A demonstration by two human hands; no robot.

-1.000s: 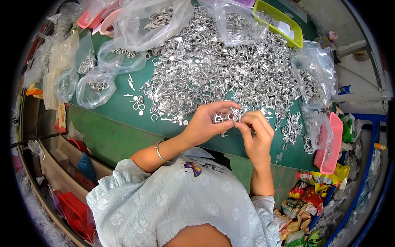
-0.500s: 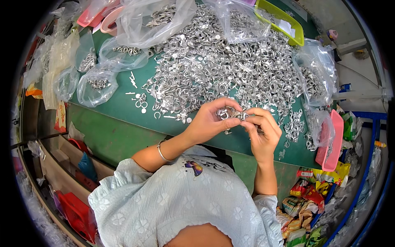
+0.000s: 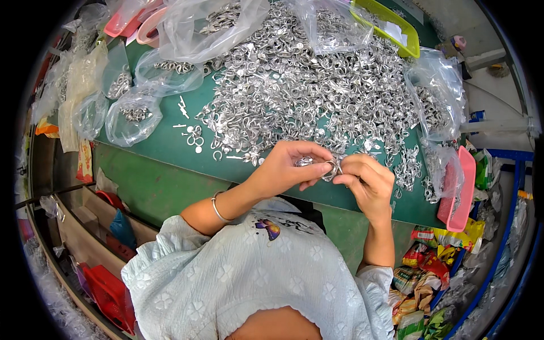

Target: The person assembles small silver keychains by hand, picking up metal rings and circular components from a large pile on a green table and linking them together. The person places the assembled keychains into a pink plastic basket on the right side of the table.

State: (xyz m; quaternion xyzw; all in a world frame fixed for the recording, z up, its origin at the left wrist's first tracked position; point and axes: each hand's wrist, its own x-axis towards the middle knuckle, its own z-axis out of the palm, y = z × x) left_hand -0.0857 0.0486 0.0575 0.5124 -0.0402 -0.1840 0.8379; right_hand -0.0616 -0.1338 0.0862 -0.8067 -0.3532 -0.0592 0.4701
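Both hands meet over the near edge of a green table (image 3: pixel 164 160), in front of a wide heap of silver metal rings (image 3: pixel 317 85). My left hand (image 3: pixel 290 165) is closed around several small silver pieces, some showing in its palm. Between its fingertips and those of my right hand (image 3: pixel 368 180) is a silver ring (image 3: pixel 332 169). The right thumb and index finger pinch that ring from the other side. Its exact shape is partly hidden by the fingers.
Clear plastic bags (image 3: pixel 134 116) with metal pieces lie at the left, and another bag (image 3: pixel 435 93) at the right. A pink basket (image 3: pixel 462 190) sits by the right edge, a lime-green basket (image 3: pixel 405 28) at the far right. Loose pieces (image 3: pixel 194 136) lie left of the heap.
My right hand has moved slightly right and down, its fingers more curled. The left fingers have shifted, and the ring between the hands is turned differently.
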